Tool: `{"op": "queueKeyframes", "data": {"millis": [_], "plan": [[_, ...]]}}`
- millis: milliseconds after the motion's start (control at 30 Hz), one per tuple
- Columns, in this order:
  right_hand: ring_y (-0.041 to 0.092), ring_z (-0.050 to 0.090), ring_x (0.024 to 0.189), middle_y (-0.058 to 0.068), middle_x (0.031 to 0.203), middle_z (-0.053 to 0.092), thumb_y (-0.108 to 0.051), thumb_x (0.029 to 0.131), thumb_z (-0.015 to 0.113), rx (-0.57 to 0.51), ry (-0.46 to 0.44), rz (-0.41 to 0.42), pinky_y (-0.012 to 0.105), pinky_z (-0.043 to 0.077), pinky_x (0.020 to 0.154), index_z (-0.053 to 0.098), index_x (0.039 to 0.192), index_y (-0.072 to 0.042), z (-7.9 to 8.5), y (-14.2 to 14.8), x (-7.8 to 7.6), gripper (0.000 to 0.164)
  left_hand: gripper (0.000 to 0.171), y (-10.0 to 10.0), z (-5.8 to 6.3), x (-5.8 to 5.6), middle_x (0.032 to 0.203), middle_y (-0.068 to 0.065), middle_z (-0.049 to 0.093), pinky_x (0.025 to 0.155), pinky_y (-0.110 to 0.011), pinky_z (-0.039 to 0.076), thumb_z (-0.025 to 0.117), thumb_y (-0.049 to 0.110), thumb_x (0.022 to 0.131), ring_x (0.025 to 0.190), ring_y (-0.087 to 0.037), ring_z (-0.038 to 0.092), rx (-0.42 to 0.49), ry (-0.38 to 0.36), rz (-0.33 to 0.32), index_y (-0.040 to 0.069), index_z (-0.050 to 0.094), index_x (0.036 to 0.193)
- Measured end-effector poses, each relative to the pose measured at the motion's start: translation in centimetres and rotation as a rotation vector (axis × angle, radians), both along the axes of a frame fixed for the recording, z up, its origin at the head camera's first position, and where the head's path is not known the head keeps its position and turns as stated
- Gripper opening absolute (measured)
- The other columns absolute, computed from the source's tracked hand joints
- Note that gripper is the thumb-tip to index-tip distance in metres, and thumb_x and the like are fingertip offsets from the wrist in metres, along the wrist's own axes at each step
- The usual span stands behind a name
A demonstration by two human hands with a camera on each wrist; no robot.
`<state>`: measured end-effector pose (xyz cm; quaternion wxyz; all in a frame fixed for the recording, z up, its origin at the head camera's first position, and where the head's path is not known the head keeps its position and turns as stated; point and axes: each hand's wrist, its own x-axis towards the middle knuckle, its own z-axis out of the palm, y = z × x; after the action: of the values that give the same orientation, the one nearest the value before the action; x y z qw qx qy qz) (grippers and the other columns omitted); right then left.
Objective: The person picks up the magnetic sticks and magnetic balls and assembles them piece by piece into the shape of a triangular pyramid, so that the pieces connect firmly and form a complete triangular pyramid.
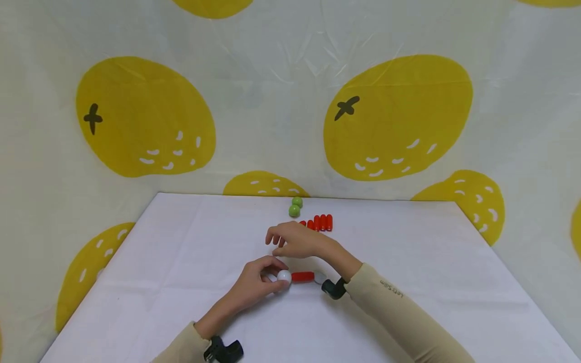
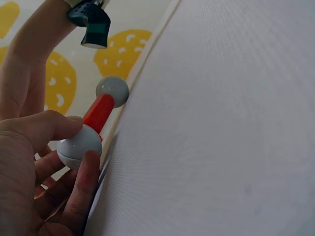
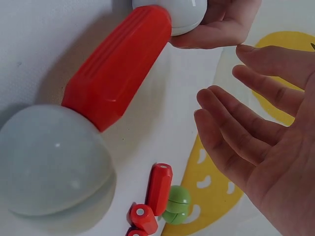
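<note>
My left hand (image 1: 256,280) pinches a white ball (image 2: 78,145) between thumb and fingers. From that ball a red ribbed rod (image 1: 302,277) runs rightward to a second white ball (image 3: 54,160) at its other end, the three forming one straight dumbbell-like piece close over the white table. In the head view, the second ball is partly covered by the right wrist's camera. My right hand (image 1: 295,239) hovers beyond the left one, fingers loosely bent and apart. The right wrist view shows nothing between those fingers.
Past the right hand lies a row of several red rods (image 1: 323,223), longer and shorter. Two green balls (image 1: 295,210) sit near the far edge of the white table (image 1: 204,242). A cloth with yellow fruit prints (image 1: 399,116) hangs behind.
</note>
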<state>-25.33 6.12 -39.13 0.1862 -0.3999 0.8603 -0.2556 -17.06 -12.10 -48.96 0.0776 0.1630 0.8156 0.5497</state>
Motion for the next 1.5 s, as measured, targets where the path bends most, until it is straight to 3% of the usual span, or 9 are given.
{"op": "queueKeyframes", "data": {"millis": [500,1500], "plan": [[0.014,0.066,0.103,-0.002,0.111,0.072,-0.016,0.099,0.064,0.045,-0.002,-0.033,0.029,0.056,0.09,0.069,0.121,-0.013,-0.6,-0.3,0.3,0.023,0.027,0.0,0.2,0.1,0.107,-0.001,0.074,0.071,-0.023,0.058,0.082,0.024,0.087,0.094,-0.008,0.067,0.006,0.003,-0.008,0.018,0.072,0.111],[0.015,0.067,0.099,0.002,0.109,0.073,-0.018,0.099,0.066,0.057,-0.011,-0.01,0.027,0.056,0.086,0.069,0.122,-0.012,0.1,-2.0,-0.2,0.024,0.028,-0.1,0.5,0.1,0.107,0.002,0.072,0.072,-0.022,0.057,0.082,0.029,0.087,0.095,-0.011,0.066,-0.026,-0.006,-0.002,0.017,0.073,0.111]]}}
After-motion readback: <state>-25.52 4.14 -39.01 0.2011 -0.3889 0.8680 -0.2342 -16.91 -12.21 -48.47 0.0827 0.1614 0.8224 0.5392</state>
